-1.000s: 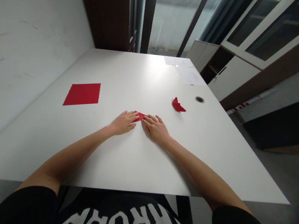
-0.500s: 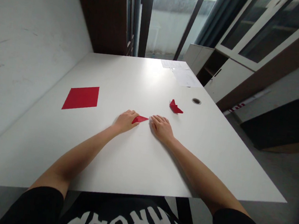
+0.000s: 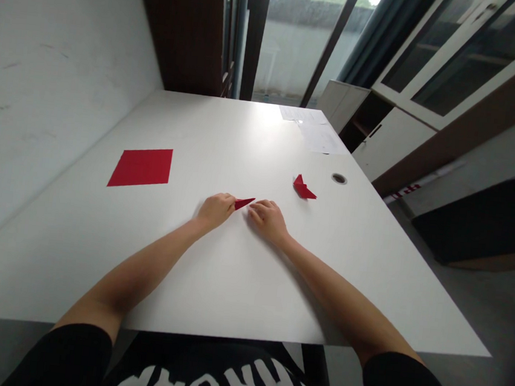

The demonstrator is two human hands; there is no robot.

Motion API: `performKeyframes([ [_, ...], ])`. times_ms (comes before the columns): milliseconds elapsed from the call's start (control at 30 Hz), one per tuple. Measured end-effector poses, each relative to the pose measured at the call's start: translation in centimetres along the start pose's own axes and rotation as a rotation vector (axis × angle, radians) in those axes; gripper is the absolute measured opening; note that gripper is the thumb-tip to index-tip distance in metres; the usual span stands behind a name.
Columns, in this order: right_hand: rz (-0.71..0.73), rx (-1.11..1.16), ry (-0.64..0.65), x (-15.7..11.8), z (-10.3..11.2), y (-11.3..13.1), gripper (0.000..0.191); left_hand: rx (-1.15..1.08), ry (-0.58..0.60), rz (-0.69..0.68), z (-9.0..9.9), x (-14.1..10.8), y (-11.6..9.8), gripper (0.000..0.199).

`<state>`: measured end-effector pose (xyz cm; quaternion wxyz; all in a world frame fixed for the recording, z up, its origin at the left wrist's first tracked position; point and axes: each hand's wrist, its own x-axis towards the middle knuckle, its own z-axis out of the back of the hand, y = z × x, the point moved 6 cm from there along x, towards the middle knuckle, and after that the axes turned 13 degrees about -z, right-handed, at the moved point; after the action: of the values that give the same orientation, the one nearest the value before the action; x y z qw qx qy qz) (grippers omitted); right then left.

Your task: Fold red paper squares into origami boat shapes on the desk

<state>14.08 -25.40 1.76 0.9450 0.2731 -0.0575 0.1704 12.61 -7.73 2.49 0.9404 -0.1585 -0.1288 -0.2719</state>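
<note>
Head view, so what's in the middle of the desk (image 3: 230, 287)?

— A narrow folded red paper triangle (image 3: 244, 203), lying flat, its point aimed right.

Who has it?

— The left hand (image 3: 213, 209). Its fingers are curled close together over the triangle's wide end, holding it against the desktop.

And the right hand (image 3: 267, 220)?

— It rests palm down just beside the point, fingers close together and gently bent. I can't tell whether the fingertips (image 3: 252, 212) touch the paper; they seem to hold nothing.

What else is out there?

— Toward the left edge lies a flat square of red origami paper (image 3: 140, 167). Right of the hands sits a folded red paper piece (image 3: 303, 188) with a raised peak, near a round cable grommet (image 3: 339, 178).

Anything farther off?

— Sheets of white paper (image 3: 313, 128) lie by the far edge, toward the right corner.
</note>
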Motion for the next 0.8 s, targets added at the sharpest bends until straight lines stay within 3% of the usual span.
performKeyframes([
  [233,-0.158,0.319,0.074,2.0,-1.6,2.2,0.026,-0.043,-0.209,0.104,1.2,-0.7,0.7,0.031],
  [333,-0.226,0.449,0.04,2.1,-1.8,2.2,0.024,-0.083,-0.225,0.115,1.2,-0.9,0.4,0.032],
  [467,-0.202,0.541,0.04,1.8,-1.5,2.5,0.022,-0.119,-0.228,0.09,0.8,-0.8,-0.4,0.031],
  [800,-0.219,0.512,0.018,1.7,-1.8,2.1,0.009,-0.159,-0.241,0.127,0.3,-0.9,-0.4,0.034],
])
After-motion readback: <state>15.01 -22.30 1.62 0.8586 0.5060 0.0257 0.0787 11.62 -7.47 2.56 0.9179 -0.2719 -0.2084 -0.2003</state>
